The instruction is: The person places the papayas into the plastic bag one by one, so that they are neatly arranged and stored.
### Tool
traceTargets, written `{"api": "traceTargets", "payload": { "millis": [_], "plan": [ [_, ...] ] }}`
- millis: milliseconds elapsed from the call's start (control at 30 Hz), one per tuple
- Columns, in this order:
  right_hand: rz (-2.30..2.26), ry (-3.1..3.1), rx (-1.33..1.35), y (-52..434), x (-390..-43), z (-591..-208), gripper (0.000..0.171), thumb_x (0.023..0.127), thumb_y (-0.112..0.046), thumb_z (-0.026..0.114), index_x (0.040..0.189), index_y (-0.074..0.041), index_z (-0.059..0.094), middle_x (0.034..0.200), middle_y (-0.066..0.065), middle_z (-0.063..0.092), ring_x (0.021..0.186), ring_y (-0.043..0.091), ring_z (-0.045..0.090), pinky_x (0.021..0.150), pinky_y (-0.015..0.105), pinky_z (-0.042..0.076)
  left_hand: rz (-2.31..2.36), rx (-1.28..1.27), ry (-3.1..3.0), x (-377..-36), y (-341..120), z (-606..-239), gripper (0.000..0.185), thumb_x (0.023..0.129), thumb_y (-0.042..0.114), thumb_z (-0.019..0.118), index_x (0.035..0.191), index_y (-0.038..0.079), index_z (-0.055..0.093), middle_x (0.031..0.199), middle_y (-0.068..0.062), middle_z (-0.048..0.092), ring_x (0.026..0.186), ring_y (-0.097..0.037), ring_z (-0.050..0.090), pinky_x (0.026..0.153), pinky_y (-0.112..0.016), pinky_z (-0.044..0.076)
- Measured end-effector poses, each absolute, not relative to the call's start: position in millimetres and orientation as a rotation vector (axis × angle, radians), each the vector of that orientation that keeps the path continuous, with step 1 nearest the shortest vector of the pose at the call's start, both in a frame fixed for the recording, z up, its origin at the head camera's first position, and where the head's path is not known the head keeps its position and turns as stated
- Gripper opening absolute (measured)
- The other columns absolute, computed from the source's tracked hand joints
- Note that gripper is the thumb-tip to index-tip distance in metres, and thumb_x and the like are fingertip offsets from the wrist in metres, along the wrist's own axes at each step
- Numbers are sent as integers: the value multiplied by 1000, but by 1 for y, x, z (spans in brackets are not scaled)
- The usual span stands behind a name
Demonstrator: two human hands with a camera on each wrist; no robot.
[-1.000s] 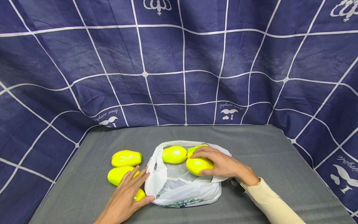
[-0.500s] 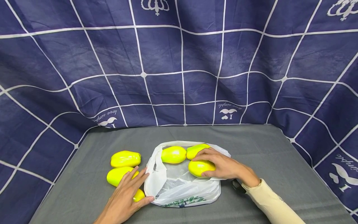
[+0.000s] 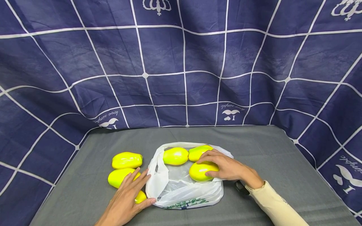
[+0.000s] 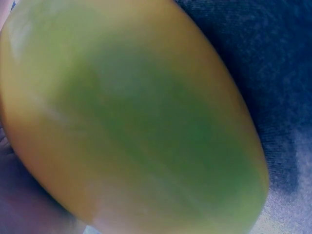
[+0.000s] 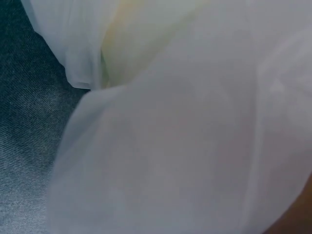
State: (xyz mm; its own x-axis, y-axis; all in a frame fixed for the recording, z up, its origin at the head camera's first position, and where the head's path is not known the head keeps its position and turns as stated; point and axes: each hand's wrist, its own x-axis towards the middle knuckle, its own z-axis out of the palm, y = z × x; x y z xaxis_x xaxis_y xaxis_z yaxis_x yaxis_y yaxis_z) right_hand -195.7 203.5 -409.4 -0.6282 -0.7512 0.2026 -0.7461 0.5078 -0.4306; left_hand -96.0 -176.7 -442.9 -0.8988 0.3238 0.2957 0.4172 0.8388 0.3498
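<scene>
Behind the grey bench hangs a navy grid-patterned cloth reading "I love simple". A thin white plastic bag, limp and slippery-looking, with unreadable green print, lies open mid-bench. Right hand curls its fingers around a smooth yellow-green papaya-shaped fruit inside it, probably firm; best cupped around its middle. Left hand rests flat, fingers spread, on another yellow fruit beside the bag.

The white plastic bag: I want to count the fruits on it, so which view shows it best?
The head view: the whole white plastic bag lies on the grey table with three yellow-green fruits on it, the right hand on one. The right wrist view shows only blurred white film up close; the left wrist view shows none of it.
</scene>
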Motion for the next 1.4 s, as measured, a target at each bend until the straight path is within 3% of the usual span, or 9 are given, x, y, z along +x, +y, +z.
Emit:
{"api": "traceTargets", "payload": {
  "millis": [567,733,1067,1400],
  "plan": [
    [-862,2768,-1429,208,-194,-406,42,85,-16,78,125,-16,68,126,-8,63,119,15,57,103,36,47,-621,-545,-2833,-94,-175,-441,78,83,64,70,142,14,58,152,5,50,148,-30,34,119,-11,-8],
    [-1032,2770,-1369,217,-190,-397,46,87,-18,79,130,-17,65,128,-8,62,122,14,57,105,34,48,-619,-546,-2827,-95,-175,-441,79,82,64,71,142,14,58,152,4,50,148,-30,34,119,-12,-7],
    [-1375,2803,-1176,236,-184,-396,53,85,-16,82,134,-20,62,134,-3,61,128,13,55,111,19,38,-616,-560,-2803,-95,-177,-442,79,82,64,71,141,14,58,150,4,53,147,-31,35,120,-13,-6],
    [-1785,2624,-982,253,-181,-422,64,82,7,77,141,-1,53,146,19,49,140,11,42,117,17,30,-600,-542,-2824,-94,-176,-442,80,82,66,69,142,14,58,151,5,51,148,-29,35,120,-12,-7]
  ]
}}
